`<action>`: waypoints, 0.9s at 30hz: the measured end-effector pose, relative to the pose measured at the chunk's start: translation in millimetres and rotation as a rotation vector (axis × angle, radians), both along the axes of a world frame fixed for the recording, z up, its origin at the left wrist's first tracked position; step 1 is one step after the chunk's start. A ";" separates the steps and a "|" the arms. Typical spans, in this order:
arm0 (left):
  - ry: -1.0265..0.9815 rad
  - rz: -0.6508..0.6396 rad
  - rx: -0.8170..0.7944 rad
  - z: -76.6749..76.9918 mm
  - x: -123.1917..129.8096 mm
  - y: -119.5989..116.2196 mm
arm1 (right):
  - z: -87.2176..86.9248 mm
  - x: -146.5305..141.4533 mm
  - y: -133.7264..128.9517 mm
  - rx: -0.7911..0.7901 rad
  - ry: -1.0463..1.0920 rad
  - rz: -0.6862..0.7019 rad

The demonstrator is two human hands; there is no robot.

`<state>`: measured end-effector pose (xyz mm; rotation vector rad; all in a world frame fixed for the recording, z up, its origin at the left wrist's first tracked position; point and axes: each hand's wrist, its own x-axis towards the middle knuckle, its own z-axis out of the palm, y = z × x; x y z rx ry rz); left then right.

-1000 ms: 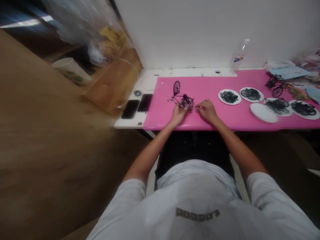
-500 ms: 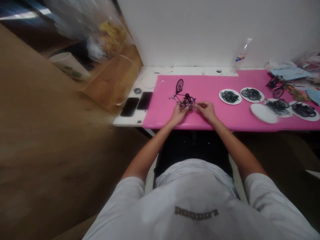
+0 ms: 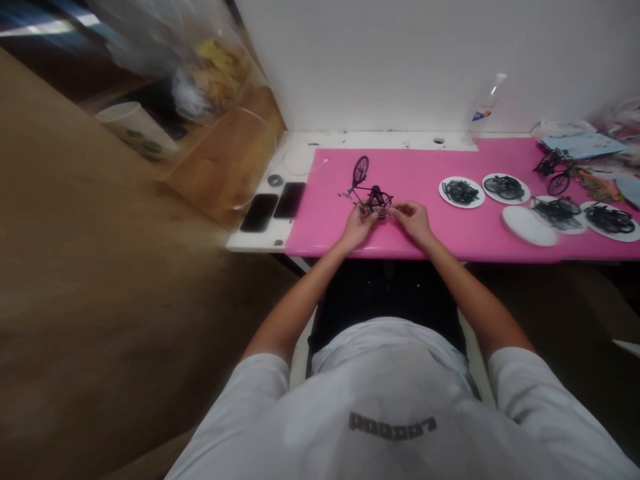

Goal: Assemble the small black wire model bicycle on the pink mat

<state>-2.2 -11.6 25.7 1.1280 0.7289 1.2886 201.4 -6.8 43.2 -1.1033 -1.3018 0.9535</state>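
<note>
- Far over on the left from where I stand, a pale cup (image 3: pixel 137 130) leans on its side by a brown board, with blurred plastic bags (image 3: pixel 210 73) beyond it, something yellow among them
- On the white end of the table (image 3: pixel 235 241), two dark phones (image 3: pixel 259 213) lie side by side, a small grey disc (image 3: pixel 275 180) just behind them
- A thin white cable (image 3: pixel 325 161) runs back there, its tip over the edge of the pink mat (image 3: pixel 410 173)
- Near the mat's left end, the left hand (image 3: pixel 359 227) is clamped on a small black bicycle (image 3: pixel 377 193), thumb and fingers at the back wheel
- That bicycle is tilted over the mat, front wheel pointing away from the person, handlebar to the left
- The right hand (image 3: pixel 415 220) is bent in close, thumb and forefinger at the right edge of the back wheel; I cannot tell whether they are shut on anything
- Further right, two white plates (image 3: pixel 443 194) carry dark parts, and a clear bottle (image 3: pixel 489 100) stands behind them by the wall
- Nearer the front edge, a white plate (image 3: pixel 529 227) overlaps another heaped with black pieces, one more heaped plate (image 3: pixel 627 236) beside it
- At the far right, a second black bicycle (image 3: pixel 559 181) stands near pale blue packets (image 3: pixel 583 145)
</note>
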 end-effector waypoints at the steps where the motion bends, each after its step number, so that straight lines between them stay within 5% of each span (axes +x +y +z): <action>1: -0.006 -0.003 -0.003 0.1 0.3 -0.3 | 0.0 0.2 0.1 0.001 -0.006 0.004; 11: 0.026 0.034 -0.064 4.6 0.9 -2.0 | -4.5 0.8 3.6 0.000 0.000 0.021; 27: 0.039 -0.011 0.080 -15.8 -1.5 9.3 | -10.4 3.2 6.5 0.044 -0.071 0.009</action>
